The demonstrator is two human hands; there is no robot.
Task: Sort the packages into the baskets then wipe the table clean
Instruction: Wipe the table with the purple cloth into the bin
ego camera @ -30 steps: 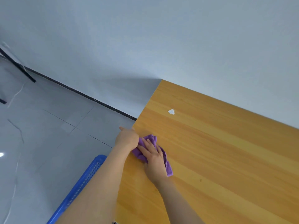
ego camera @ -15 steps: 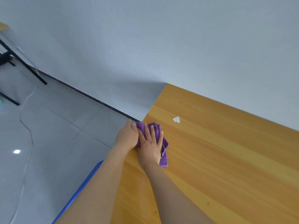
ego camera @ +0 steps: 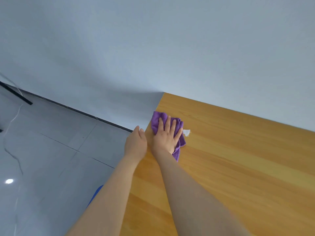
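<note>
A purple cloth [ego camera: 156, 120] lies near the far left corner of the wooden table [ego camera: 238, 164]. My right hand [ego camera: 166, 136] presses flat on the cloth with straight, spread fingers. A small white scrap [ego camera: 186, 132] sits on the table right beside the cloth's right edge. My left hand [ego camera: 136, 143] is held at the table's left edge, fingers straight and together, level with the tabletop. No packages are in view.
A sliver of a blue basket [ego camera: 95, 195] shows on the grey tiled floor under my left forearm. The wall [ego camera: 187, 48] runs along the table's far edge. A black stand leg [ego camera: 15, 94] and a white cable lie at far left.
My right hand has pushed the purple cloth farther along the left edge toward the far corner, reaching the white scrap. My left hand has followed along the table's edge.
</note>
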